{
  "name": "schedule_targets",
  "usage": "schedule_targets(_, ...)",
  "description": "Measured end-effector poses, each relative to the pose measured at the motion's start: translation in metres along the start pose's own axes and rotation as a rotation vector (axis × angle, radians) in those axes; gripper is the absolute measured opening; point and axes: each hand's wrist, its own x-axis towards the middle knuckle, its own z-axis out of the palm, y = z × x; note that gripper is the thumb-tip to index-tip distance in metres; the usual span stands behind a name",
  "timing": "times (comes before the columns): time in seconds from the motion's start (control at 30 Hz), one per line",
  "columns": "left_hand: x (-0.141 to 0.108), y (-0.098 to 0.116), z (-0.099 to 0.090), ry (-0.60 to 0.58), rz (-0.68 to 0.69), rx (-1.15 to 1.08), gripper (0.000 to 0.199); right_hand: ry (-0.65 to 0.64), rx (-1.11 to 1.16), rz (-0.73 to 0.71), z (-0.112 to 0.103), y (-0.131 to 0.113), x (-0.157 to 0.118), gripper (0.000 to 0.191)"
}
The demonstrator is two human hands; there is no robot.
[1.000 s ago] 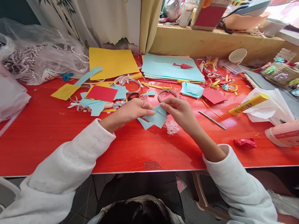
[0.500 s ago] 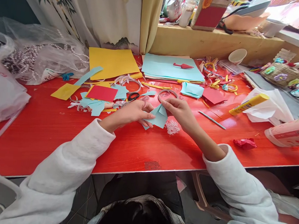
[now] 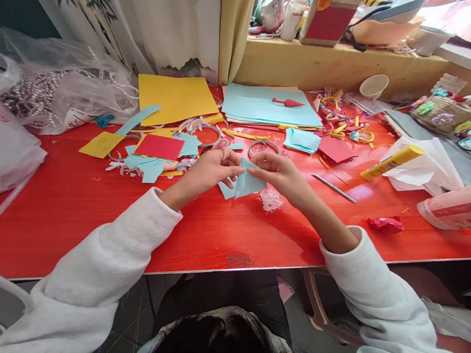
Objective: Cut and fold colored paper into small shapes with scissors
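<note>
Both hands pinch a folded piece of light blue paper (image 3: 251, 185) just above the red table. My left hand (image 3: 215, 170) grips its upper left edge between thumb and fingers. On the opposite side, my right hand (image 3: 282, 175) has thumb and fingertips closed on the top edge. A crease runs down the paper. Below the left fingers lies a second light blue piece (image 3: 227, 190), partly covered. A pink loop (image 3: 221, 144) shows behind the left knuckles; what it belongs to is hidden. Pale paper shreds (image 3: 271, 200) lie beside the right hand.
Coloured paper scraps (image 3: 150, 164) are heaped left of my hands. Larger yellow (image 3: 176, 98) and blue sheets (image 3: 261, 105) lie at the back. A yellow glue stick (image 3: 392, 163), a thin blue stick (image 3: 334, 187) and crumpled red paper (image 3: 386, 225) are on the right.
The blue paper has turned, and its crease faces me differently. My left thumb has moved up to its top edge, close to the right thumb. The pink loop has shifted up and left.
</note>
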Motion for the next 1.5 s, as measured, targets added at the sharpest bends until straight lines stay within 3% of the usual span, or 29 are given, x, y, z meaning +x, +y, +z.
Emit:
schedule_targets(0.2,0.0,-0.002,0.0,-0.028,0.131,-0.059,0.025,-0.004,0.035,0.026,-0.001,-0.004,-0.001,0.025)
schedule_targets(0.33,0.001,-0.005,0.0,0.027,0.156,-0.099,0.025,-0.036,0.071,0.049,-0.002,-0.005,-0.003,0.029)
schedule_targets(0.57,0.003,-0.005,-0.003,0.02,0.111,-0.129,0.028,0.072,-0.202,-0.045,-0.003,0.0,-0.005,0.032)
schedule_targets(0.67,0.002,-0.004,-0.002,0.045,0.124,-0.142,0.027,0.058,-0.112,0.022,-0.001,-0.005,-0.006,0.033)
schedule_targets(0.8,0.001,-0.006,0.0,0.035,0.151,-0.135,0.021,-0.078,0.175,0.241,0.001,-0.015,-0.01,0.044)
schedule_targets(0.93,0.002,-0.007,0.002,-0.006,0.164,-0.122,0.012,-0.162,0.326,0.407,0.001,-0.017,-0.011,0.028)
schedule_targets(1.2,-0.001,-0.002,0.003,0.018,0.183,-0.069,0.02,-0.158,0.212,0.226,0.002,-0.005,-0.007,0.034)
schedule_targets(1.5,0.0,-0.009,0.003,0.101,0.294,0.201,0.013,-0.225,0.338,0.327,0.004,-0.006,-0.008,0.027)
